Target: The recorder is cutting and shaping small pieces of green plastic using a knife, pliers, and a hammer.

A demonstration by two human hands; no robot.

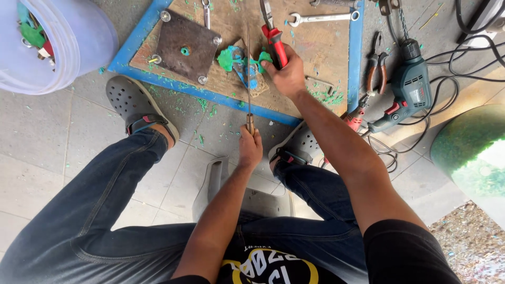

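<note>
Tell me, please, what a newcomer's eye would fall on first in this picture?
Probably the right hand gripping red-handled pliers at the centre of the blue-framed wooden board, clamped on a green and blue piece. The left hand holds a long thin file reaching up to it. A green electric drill lies on the floor to the right.

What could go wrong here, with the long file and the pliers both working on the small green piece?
1. The file is long and thin, and the left hand holds only its handle end; it may slip toward the right hand.
2. The pliers grip the green piece from one side only; it might twist loose.
3. Drill cables lie near the foot: a possible snag.
</note>
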